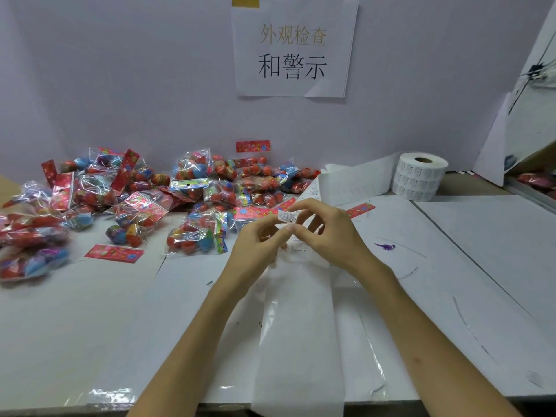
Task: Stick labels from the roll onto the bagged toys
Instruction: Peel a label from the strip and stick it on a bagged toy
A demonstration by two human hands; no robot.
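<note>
Far to the left of the fingertips lies the heap of bagged toys (126, 188), overlapping too thickly for an exact count, though it is plainly well over a dozen. At least three loose red header cards (114, 253) lie around it. The nearest bag (195, 236) lies just left of the fingers and apart from them. Its long axis runs roughly left to right, with its printed header end turned towards the hands. The left hand (255, 242) is therefore the nearer one to it. Its fingers are curled in and seem to grip the backing strip (298, 326), a single glossy band that runs down between the wrists and over the front table edge. Just above those fingertips stands the one lifted label (286, 217), small and white, its long side about level. It is pinched between the forefinger and thumb of the right hand (326, 236), whose other fingers are fanned loosely. The label looks nearly free, and I judge the coming move to be a short carry leftward onto that nearest bag. Right of the fingers and near them lies one small purple dinosaur (385, 246). Farther right, beyond the fingers, one label roll (419, 177) stands on end, with the strip trailing from it.
</note>
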